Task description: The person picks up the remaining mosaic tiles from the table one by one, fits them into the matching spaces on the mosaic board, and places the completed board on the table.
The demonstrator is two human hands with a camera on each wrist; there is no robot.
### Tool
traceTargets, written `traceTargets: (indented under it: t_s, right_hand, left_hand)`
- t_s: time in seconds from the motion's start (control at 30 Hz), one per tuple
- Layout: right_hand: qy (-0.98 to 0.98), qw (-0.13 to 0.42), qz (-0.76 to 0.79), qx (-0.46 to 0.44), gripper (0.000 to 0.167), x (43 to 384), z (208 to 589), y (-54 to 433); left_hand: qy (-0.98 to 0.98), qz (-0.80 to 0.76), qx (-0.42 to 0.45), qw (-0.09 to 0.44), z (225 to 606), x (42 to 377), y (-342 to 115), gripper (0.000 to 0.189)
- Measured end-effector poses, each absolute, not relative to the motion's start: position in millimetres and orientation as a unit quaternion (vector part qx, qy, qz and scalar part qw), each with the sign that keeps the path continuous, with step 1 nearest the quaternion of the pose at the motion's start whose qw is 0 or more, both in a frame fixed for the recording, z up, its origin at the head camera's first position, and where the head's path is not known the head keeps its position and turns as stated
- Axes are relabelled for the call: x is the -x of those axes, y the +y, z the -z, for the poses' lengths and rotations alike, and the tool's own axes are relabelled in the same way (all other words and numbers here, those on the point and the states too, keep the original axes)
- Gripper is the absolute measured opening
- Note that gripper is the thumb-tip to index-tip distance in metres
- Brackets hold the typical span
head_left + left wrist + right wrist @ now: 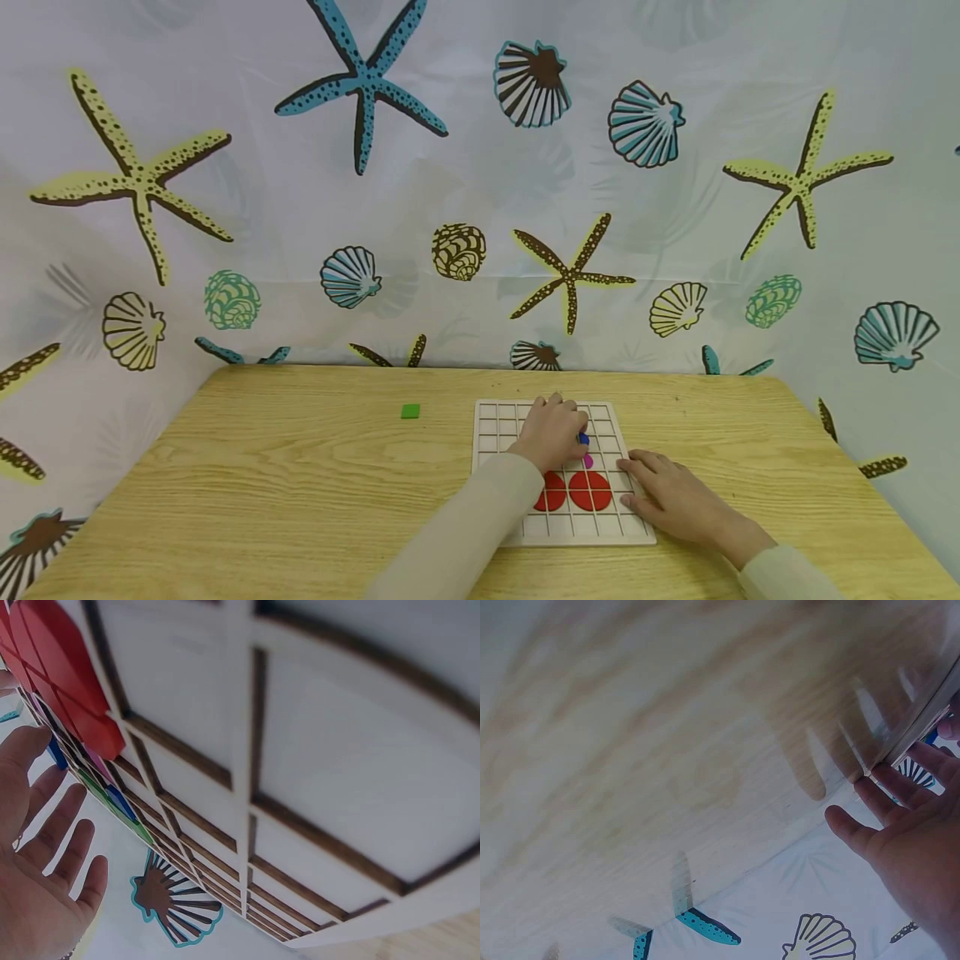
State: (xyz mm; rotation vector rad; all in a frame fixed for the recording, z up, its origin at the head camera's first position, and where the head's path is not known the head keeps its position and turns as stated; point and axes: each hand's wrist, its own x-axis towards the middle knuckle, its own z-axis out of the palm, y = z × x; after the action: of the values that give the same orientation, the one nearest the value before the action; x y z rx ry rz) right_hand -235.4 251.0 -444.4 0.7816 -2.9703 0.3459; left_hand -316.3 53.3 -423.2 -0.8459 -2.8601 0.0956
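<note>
A white grid board (534,527) lies on the wooden table. My left hand (550,433) reaches over its upper part and pinches a small blue piece (57,753) between thumb and index finger; the other fingers spread loosely. Just below the fingertips is a magenta piece (588,461). Two red round pieces (590,491) lie side by side on the lower half, the left one partly behind my sleeve. In the left wrist view, a green piece (141,829) and another blue piece (120,801) also lie on the grid. My right hand (678,500) rests with extended fingers at the board's right edge.
A green square piece (410,411) lies on the wooden table (300,475), left of the board. White cloth (442,325) printed with starfish and shells hangs behind the table and along both sides.
</note>
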Motion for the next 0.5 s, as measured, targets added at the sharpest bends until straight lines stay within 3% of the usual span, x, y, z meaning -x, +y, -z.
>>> traceTargets:
  t_s: [0.5]
  right_hand:
    - [-0.961,0.022,-0.112,-0.252,0.049,235.2,444.4,250.6]
  left_hand:
    - [-0.955,-0.037,0.283,0.078,425.4,317.0,54.1,0.026]
